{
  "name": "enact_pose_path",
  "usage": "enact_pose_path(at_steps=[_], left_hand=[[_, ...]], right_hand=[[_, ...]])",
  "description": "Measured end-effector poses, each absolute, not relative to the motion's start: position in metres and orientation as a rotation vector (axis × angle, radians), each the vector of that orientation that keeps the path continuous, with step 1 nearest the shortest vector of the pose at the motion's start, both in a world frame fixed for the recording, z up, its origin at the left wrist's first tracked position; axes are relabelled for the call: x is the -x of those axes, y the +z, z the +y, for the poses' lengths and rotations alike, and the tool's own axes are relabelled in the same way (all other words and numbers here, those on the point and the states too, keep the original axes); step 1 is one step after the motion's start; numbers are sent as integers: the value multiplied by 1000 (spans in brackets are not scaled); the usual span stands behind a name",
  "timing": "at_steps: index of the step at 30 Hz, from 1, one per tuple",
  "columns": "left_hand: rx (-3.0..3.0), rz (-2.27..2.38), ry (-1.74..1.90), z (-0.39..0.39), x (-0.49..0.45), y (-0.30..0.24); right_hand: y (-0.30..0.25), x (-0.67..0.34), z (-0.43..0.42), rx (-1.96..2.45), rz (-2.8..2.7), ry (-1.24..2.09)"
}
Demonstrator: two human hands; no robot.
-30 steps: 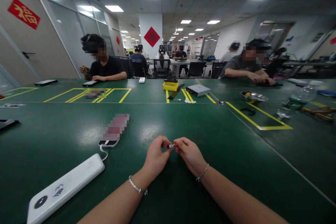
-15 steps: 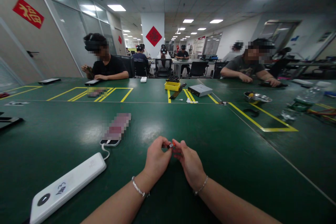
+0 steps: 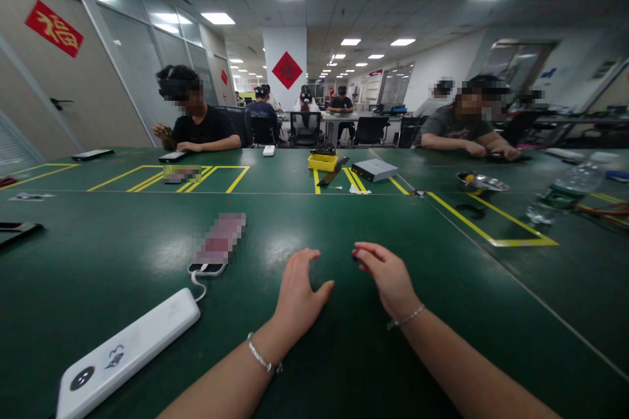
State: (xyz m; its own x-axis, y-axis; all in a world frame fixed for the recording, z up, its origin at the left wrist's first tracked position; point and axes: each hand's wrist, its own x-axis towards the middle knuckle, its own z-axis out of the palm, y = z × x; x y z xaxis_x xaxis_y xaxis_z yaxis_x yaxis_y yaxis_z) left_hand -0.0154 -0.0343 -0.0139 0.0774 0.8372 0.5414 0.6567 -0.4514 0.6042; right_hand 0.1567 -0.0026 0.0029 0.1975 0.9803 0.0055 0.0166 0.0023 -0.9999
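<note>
My left hand [image 3: 299,291] is over the green table [image 3: 314,222], its thumb and fingers apart and nothing between them. To its right, my right hand [image 3: 390,275] pinches a small red and dark piece [image 3: 354,254] between thumb and fingertips. The piece is mostly covered by the fingers and too small to name. A gap separates the two hands. Left of my left hand lies a phone [image 3: 219,242], joined by a short white cable [image 3: 199,285] to a white power bank [image 3: 130,347].
Farther back are a yellow tray [image 3: 323,162] with dark items, a grey box [image 3: 374,169] and a metal dish [image 3: 481,181]. A plastic bottle [image 3: 565,190] lies tilted at right. Yellow tape [image 3: 523,242] marks the table. Two people [image 3: 204,114] sit across from me.
My hands were together at the small piece and have separated. My left hand has opened. My right hand has moved right, carrying the small red and dark piece.
</note>
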Motion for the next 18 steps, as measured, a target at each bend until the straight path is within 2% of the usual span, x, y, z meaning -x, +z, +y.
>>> enact_pose_path(at_steps=[3, 5, 10, 14, 18], left_hand=[[-2074, 1632, 1285, -30, 21, -17], [-2035, 1671, 1267, -27, 23, -19], [-1987, 1702, 1201, -25, 22, -23], [-1970, 1704, 1160, -25, 22, -21], [-1977, 1687, 1140, -24, 23, -21]], right_hand=[[13, -231, 23, 1506, -1004, 704], [20, -293, 28, 1819, -1017, 361], [12, -427, -1, 2296, -1020, -60], [-20, -480, -9, 2615, -1001, -166], [-42, -497, 2, 2563, -1139, -119]])
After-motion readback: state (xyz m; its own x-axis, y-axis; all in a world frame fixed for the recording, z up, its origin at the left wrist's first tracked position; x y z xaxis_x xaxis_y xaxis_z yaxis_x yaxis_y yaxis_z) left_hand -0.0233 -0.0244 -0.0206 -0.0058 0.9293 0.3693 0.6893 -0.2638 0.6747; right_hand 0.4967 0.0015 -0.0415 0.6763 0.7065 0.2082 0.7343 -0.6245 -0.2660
